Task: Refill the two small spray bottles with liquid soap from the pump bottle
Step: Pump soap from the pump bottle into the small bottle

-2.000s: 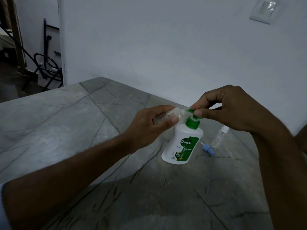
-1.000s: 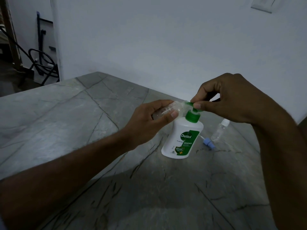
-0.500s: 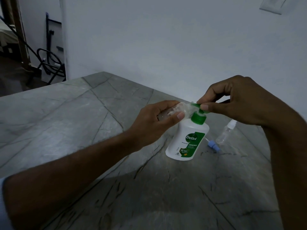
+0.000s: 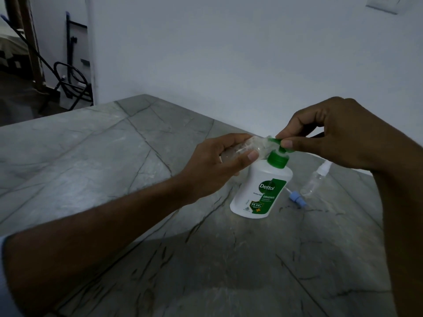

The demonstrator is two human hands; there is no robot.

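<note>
- Left hand [image 4: 219,161] grips a clear small spray bottle [image 4: 242,148], mouth at the pump nozzle.
- Right hand [image 4: 338,136] pinches the green pump head [image 4: 275,141] of the Dettol pump bottle [image 4: 261,193].

Single head-worn view, looking forward and down across the table [image 4: 96,170] toward the wall [image 4: 229,53]. Close above the pump bottle [image 4: 261,191], set slightly right of centre. Both forearms entering from the lower edge toward that bottle. Left of the bottle and farther back, past the wall's corner, a dim doorway.
</note>
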